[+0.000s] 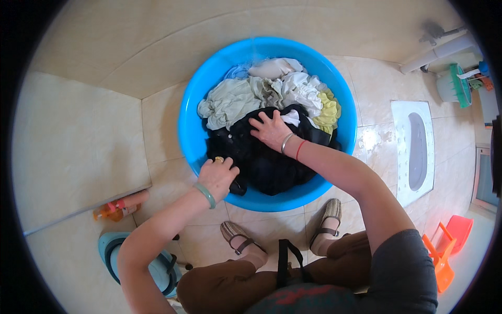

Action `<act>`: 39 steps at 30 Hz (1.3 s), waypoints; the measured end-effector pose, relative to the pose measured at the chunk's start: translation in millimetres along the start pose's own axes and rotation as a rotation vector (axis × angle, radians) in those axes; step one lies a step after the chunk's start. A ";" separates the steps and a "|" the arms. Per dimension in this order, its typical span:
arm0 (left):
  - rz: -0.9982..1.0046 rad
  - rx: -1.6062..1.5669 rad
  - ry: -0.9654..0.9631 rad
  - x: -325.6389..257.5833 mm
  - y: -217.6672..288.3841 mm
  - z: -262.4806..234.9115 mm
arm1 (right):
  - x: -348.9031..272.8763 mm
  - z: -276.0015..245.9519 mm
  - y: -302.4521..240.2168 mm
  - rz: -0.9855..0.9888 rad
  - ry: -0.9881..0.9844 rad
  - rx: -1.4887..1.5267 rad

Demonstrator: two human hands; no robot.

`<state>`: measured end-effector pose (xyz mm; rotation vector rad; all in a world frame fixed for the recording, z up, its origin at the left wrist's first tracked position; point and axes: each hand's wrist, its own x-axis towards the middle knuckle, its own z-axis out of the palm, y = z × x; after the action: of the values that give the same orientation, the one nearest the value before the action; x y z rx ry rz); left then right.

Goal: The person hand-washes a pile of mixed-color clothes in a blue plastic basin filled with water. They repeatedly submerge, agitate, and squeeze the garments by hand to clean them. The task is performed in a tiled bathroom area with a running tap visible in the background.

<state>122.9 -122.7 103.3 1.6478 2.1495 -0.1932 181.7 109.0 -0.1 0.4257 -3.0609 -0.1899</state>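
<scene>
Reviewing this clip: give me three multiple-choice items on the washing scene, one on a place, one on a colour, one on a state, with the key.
1. Where does the right hand rest?
A. on the dark garment in the basin
B. on the floor tiles
C. on the orange stool

2. What colour is the basin?
A. red
B. blue
C. white

3. How is the left hand placed?
A. raised in the air
B. flat on the floor
C. curled at the basin's near rim, on the dark garment's edge

Key: 1 A, the palm lies spread on the dark garment. 2 B, the wall and rim are bright blue. 3 C, the fingers bend over the dark cloth at the rim.
</scene>
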 end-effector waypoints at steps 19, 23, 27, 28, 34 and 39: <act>-0.072 -0.768 -0.278 21.9 -47.2 2.1 | -12.8 -40.9 43.5 0.455 0.000 0.445; -0.224 -0.197 0.235 46.5 -74.4 37.8 | -12.2 -25.5 38.8 0.406 0.083 0.453; -0.274 0.228 0.150 71.7 -62.3 56.3 | -7.4 -28.0 35.9 0.368 0.110 0.431; -0.298 0.337 0.143 78.3 -60.3 59.2 | -8.7 -27.4 34.8 0.371 0.100 0.423; -0.161 0.009 0.128 42.8 -65.8 -0.6 | -15.5 -25.1 38.1 0.375 0.085 0.424; -0.410 -0.598 0.128 7.4 -63.5 -85.3 | -18.5 -21.8 43.4 0.387 0.075 0.463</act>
<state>40.3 -103.8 168.0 0.9010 2.3107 0.4127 189.1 153.0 26.6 -0.1528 -3.0127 0.5405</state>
